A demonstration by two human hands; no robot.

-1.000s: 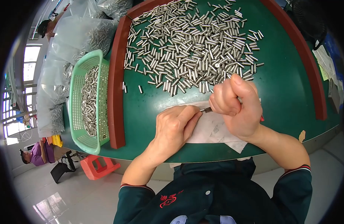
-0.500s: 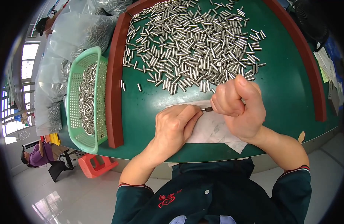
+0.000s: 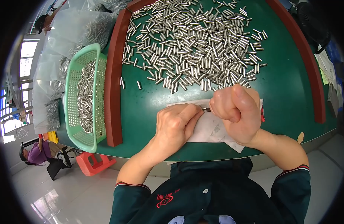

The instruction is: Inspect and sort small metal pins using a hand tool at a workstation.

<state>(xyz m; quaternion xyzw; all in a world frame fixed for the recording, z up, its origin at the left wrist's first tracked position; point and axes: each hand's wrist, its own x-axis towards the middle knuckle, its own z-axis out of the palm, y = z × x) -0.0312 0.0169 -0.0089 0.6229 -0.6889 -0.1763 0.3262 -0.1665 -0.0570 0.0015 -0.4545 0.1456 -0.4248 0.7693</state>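
Over a white cloth (image 3: 202,132) near the table's front edge, my left hand (image 3: 175,125) pinches a small metal pin (image 3: 203,109) between thumb and fingers; most of it is hidden. Closed into a fist, my right hand (image 3: 237,114) grips a slim tool whose short dark tip (image 3: 208,109) points left and meets the pin's end. The fist hides the rest of that tool. A bit of something red (image 3: 262,115) shows beside the right wrist. Beyond both hands spreads a large pile of shiny metal pins (image 3: 202,48).
Red-brown rails (image 3: 114,93) border the green tabletop (image 3: 287,86). Outside the left rail stands a green basket (image 3: 72,108) of pins, beside clear bags (image 3: 52,71) of more pins. A red stool (image 3: 93,164) and a seated person (image 3: 37,153) are at left; papers (image 3: 325,67) lie right.
My right fist has turned slightly, and the red bit now shows beside its wrist. The left hand keeps its pinch in nearly the same place. The whole view has shifted a little.
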